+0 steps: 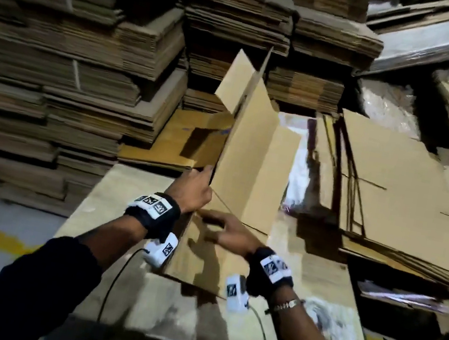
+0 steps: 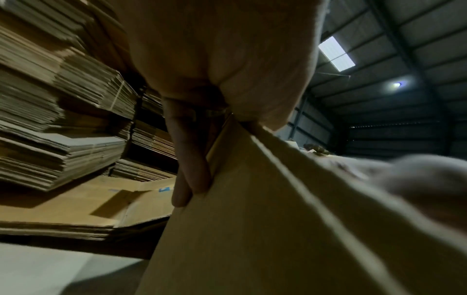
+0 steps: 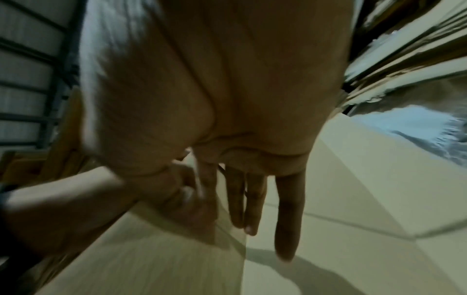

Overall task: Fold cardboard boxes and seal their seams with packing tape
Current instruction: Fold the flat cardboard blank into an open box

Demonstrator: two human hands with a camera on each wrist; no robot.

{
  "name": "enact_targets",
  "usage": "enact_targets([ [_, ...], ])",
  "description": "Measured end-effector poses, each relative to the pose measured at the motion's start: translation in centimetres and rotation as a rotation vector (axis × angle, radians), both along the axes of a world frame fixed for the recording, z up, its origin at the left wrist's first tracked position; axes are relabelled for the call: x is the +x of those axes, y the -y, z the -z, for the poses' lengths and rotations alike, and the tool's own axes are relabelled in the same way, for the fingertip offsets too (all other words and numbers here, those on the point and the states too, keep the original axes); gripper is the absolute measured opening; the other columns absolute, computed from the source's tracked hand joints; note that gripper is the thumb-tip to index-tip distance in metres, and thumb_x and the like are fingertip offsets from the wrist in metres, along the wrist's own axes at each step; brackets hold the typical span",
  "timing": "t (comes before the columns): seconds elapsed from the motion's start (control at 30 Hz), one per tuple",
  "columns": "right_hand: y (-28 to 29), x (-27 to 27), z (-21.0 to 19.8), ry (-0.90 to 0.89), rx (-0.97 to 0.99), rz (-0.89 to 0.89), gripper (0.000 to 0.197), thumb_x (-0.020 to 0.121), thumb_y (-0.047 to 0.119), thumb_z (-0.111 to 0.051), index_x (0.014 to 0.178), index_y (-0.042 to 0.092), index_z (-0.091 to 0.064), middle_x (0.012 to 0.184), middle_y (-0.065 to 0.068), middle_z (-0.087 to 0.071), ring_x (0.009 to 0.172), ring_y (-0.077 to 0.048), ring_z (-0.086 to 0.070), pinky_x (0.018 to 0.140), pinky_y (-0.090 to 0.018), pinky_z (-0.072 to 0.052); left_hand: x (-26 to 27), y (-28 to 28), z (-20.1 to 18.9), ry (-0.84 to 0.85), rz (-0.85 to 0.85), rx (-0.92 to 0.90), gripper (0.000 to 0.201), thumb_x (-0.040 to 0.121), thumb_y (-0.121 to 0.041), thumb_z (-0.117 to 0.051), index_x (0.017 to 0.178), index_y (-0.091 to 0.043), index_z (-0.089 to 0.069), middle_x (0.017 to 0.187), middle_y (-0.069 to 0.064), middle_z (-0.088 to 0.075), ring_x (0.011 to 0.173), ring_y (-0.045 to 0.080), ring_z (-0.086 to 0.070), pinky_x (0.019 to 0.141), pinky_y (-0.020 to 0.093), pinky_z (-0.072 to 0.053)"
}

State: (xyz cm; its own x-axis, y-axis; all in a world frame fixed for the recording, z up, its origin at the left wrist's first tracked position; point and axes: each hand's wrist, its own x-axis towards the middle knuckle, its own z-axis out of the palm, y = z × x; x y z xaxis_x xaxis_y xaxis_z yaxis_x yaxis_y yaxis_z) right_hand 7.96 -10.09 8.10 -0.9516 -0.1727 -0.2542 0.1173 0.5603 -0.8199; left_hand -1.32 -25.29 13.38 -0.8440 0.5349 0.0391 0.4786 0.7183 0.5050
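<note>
Half-opened plain brown cardboard box (image 1: pixel 252 156), flaps up.
Left hand (image 1: pixel 191 191) pinches its near-left edge; right hand (image 1: pixel 229 230), fingers straight, presses its near flap.

Matt, seemingly smooth brown cardboard box (image 1: pixel 252 156)

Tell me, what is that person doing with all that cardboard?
A person is opening up a flat cardboard box to shape it. The left hand grips one edge of the box, fingers and thumb pinching the cardboard. The right hand is spread open against the lower part. The box is only partly opened and its flaps stand loose. No tape is in view. Big stacks of flat cardboard stand behind.
</note>
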Motion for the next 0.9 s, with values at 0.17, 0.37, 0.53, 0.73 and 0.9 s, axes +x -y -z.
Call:
enact_targets([
  [0.17,3.3,-3.8,-2.8,-0.212,-0.001,0.387,0.032,0.095,0.017,-0.056,0.124,0.014,-0.071,0.116,-0.006,-0.073,0.102,-0.023,-0.067,0.094,-0.046,-0.057,2.9,4.6,0.1,-0.038,-0.002,-0.077,0.044,0.096,-0.014,-0.048,0.139,-0.006,-0.040,0.095,0.024,-0.068,0.088,0.046,-0.065,0.075,0.047,-0.054],
  [0.37,6.9,-5.8,-7.1,-0.193,-0.146,0.566,0.071,0.095,0.069,-0.049,0.145,0.019,-0.055,0.139,-0.008,-0.061,0.119,-0.031,-0.063,0.081,-0.046,-0.064,5.8,4.9,-0.2,-0.053,0.012,-0.094,0.033,0.092,-0.009,-0.052,0.124,-0.005,-0.047,0.103,0.020,-0.066,0.094,0.042,-0.065,0.076,0.040,-0.048],
  [0.53,6.7,-6.5,-6.1,-0.235,-0.039,0.482,0.041,0.110,0.038,-0.042,0.131,0.010,-0.062,0.128,-0.016,-0.066,0.101,-0.028,-0.062,0.048,-0.015,-0.046,6.0,5.1,-0.2,-0.053,0.034,-0.115,0.036,0.096,-0.012,-0.050,0.130,-0.001,-0.045,0.097,0.017,-0.068,0.084,0.037,-0.067,0.071,0.041,-0.053],
  [0.73,4.9,-6.5,-3.0,-0.172,-0.103,0.617,0.035,0.102,0.042,-0.041,0.096,0.018,-0.066,0.105,-0.018,-0.070,0.095,-0.038,-0.068,0.074,-0.046,-0.063,4.8,6.0,1.7,-0.004,0.046,-0.074,0.031,0.100,-0.029,-0.051,0.126,-0.013,-0.045,0.088,0.010,-0.067,0.082,0.036,-0.069,0.073,0.041,-0.056],
  [0.9,3.8,-6.2,-1.7,-0.215,0.008,0.628,0.027,0.101,0.022,-0.047,0.090,0.006,-0.067,0.096,-0.019,-0.073,0.092,-0.037,-0.067,0.083,-0.041,-0.056,2.4,6.2,2.7,0.154,-0.068,-0.029,0.080,0.099,-0.080,-0.022,0.151,-0.022,-0.039,0.108,0.012,-0.074,0.095,0.030,-0.070,0.089,0.045,-0.057],
])
